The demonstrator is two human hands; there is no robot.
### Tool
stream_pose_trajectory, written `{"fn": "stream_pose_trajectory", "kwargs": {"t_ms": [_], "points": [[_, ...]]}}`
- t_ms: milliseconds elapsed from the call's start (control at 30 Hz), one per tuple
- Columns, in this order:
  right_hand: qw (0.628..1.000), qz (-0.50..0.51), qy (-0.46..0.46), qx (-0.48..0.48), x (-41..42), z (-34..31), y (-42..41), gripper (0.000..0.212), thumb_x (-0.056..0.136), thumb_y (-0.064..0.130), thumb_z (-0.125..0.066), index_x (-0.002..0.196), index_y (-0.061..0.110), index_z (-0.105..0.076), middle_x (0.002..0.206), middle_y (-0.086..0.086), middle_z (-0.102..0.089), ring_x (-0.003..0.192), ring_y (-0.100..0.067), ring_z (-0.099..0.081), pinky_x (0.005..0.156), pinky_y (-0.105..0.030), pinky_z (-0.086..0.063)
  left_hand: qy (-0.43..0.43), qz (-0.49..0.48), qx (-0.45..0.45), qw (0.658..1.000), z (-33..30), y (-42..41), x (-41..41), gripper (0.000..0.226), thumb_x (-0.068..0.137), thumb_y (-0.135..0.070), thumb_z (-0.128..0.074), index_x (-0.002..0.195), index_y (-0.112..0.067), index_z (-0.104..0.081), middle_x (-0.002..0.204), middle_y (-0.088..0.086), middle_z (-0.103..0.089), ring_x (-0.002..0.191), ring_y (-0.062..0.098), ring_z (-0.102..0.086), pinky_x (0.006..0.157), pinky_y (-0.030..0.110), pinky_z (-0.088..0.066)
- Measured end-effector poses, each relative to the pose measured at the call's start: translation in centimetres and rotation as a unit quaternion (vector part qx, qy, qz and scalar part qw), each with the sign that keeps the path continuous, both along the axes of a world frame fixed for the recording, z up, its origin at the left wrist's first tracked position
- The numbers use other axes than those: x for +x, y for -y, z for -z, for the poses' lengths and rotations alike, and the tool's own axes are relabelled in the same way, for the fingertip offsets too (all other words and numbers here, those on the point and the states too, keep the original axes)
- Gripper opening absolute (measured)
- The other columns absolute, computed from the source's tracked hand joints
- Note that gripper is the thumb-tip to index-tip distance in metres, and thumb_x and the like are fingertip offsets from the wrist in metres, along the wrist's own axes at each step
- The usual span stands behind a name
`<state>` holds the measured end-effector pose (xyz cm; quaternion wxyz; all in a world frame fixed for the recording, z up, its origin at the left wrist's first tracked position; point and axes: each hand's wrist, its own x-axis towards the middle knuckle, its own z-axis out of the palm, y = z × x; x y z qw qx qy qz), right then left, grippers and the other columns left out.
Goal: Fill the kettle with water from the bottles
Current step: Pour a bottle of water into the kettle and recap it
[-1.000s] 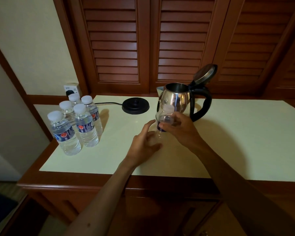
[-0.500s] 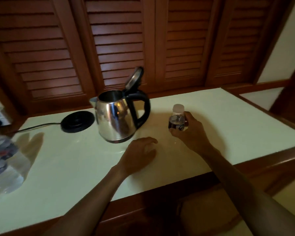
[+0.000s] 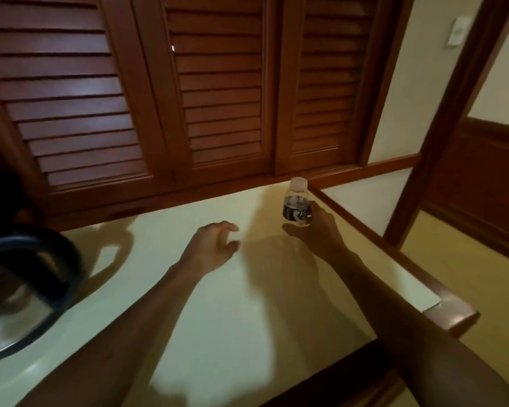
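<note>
One capped clear bottle (image 3: 296,205), dark label, gripped by right hand (image 3: 316,230); left hand (image 3: 210,248) fingers loose.

Bottle (image 3: 296,204), gripped in right hand (image 3: 318,230), carried further right vs 0.5 s ago, now near far right corner of tabletop (image 3: 218,318), well apart from kettle (image 3: 27,289). Left hand (image 3: 210,249) trailing rightward too, fingers loosely curled, empty. Kettle now blurred at left edge; base & other bottles out of view.
</note>
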<state>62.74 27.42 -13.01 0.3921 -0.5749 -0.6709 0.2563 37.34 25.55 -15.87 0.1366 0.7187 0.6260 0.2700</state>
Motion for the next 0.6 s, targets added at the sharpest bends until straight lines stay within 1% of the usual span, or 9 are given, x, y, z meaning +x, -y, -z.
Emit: {"fn": "stream_pose_trajectory", "kwargs": {"t_ms": [67, 100, 167, 267, 333, 433, 500, 600], "points": [[1.0, -0.009, -0.012, 0.002, 1.7, 0.3, -3.0, 0.064, 0.076, 0.028, -0.081, 0.13, 0.013, -0.05, 0.123, -0.003, -0.062, 0.106, -0.021, -0.061, 0.084, -0.029, -0.051, 0.002, -0.022, 0.0, 1.0, -0.2, -2.7, 0.9, 0.039, 0.083, -0.049, -0.072, 0.117, -0.032, -0.066, 0.123, -0.01, -0.069, 0.116, 0.014, -0.064, 0.102, 0.037, -0.051], [1.0, -0.013, -0.016, 0.0, 2.4, 0.4, -4.4, 0.064, 0.076, 0.027, -0.081, 0.131, 0.013, -0.05, 0.123, -0.003, -0.062, 0.105, -0.019, -0.06, 0.084, -0.028, -0.05, 0.003, -0.035, -0.002, 0.999, -0.3, -3.8, 1.3, 0.041, 0.082, -0.053, -0.07, 0.118, -0.033, -0.065, 0.123, -0.01, -0.069, 0.116, 0.015, -0.064, 0.101, 0.038, -0.051], [1.0, -0.02, -0.015, -0.009, 3.3, 0.5, -6.9, 0.064, 0.077, 0.026, -0.08, 0.132, 0.014, -0.049, 0.124, -0.004, -0.061, 0.1, -0.015, -0.056, 0.08, -0.024, -0.045, 0.007, -0.058, -0.011, 0.998, -0.6, -5.5, 1.9, 0.045, 0.083, -0.054, -0.068, 0.122, -0.032, -0.064, 0.125, -0.008, -0.068, 0.117, 0.018, -0.063, 0.101, 0.039, -0.05], [1.0, -0.025, -0.008, -0.003, 4.1, 0.7, -10.5, 0.064, 0.078, 0.025, -0.08, 0.132, 0.012, -0.049, 0.123, -0.006, -0.061, 0.095, -0.013, -0.053, 0.072, -0.017, -0.041, -0.031, -0.078, -0.025, 0.996, -0.8, -8.0, 2.5, 0.055, 0.087, -0.055, -0.065, 0.134, -0.029, -0.057, 0.135, -0.005, -0.062, 0.126, 0.021, -0.057, 0.106, 0.042, -0.045], [1.0, -0.024, -0.003, -0.009, 4.3, 1.0, -12.8, 0.064, 0.078, 0.025, -0.08, 0.132, 0.011, -0.048, 0.124, -0.007, -0.061, 0.094, -0.014, -0.053, 0.074, -0.02, -0.041, -0.076, -0.095, -0.036, 0.992, -0.3, -9.1, 2.6, 0.061, 0.089, -0.06, -0.06, 0.14, -0.029, -0.051, 0.142, -0.004, -0.056, 0.133, 0.021, -0.05, 0.11, 0.044, -0.04], [0.999, -0.03, 0.01, -0.005, 4.2, 1.4, -16.2, 0.065, 0.076, 0.026, -0.081, 0.131, 0.011, -0.05, 0.124, -0.008, -0.062, 0.101, -0.019, -0.059, 0.079, -0.027, -0.045, -0.163, -0.111, -0.047, 0.979, 0.9, -9.6, 2.5, 0.07, 0.09, -0.07, -0.041, 0.146, -0.027, -0.043, 0.154, 0.0, -0.042, 0.146, 0.021, -0.032, 0.115, 0.049, -0.028], [0.999, -0.028, 0.027, 0.007, 4.0, 1.5, -18.0, 0.061, 0.075, 0.028, -0.081, 0.127, 0.012, -0.053, 0.119, -0.009, -0.065, 0.103, -0.026, -0.062, 0.082, -0.033, -0.05, -0.177, -0.113, -0.057, 0.976, 1.3, -9.8, 2.5, 0.069, 0.093, -0.069, -0.038, 0.149, -0.029, -0.038, 0.158, 0.002, -0.035, 0.149, 0.02, -0.023, 0.117, 0.048, -0.022], [0.999, -0.034, 0.033, 0.009, 3.7, 1.8, -20.1, 0.054, 0.076, 0.028, -0.081, 0.121, 0.011, -0.056, 0.109, -0.003, -0.065, 0.097, -0.021, -0.063, 0.081, -0.033, -0.051, -0.175, -0.113, -0.052, 0.977, 1.0, -9.6, 2.8, 0.067, 0.095, -0.065, -0.039, 0.151, -0.03, -0.035, 0.16, 0.002, -0.03, 0.15, 0.019, -0.018, 0.118, 0.046, -0.018]]}}
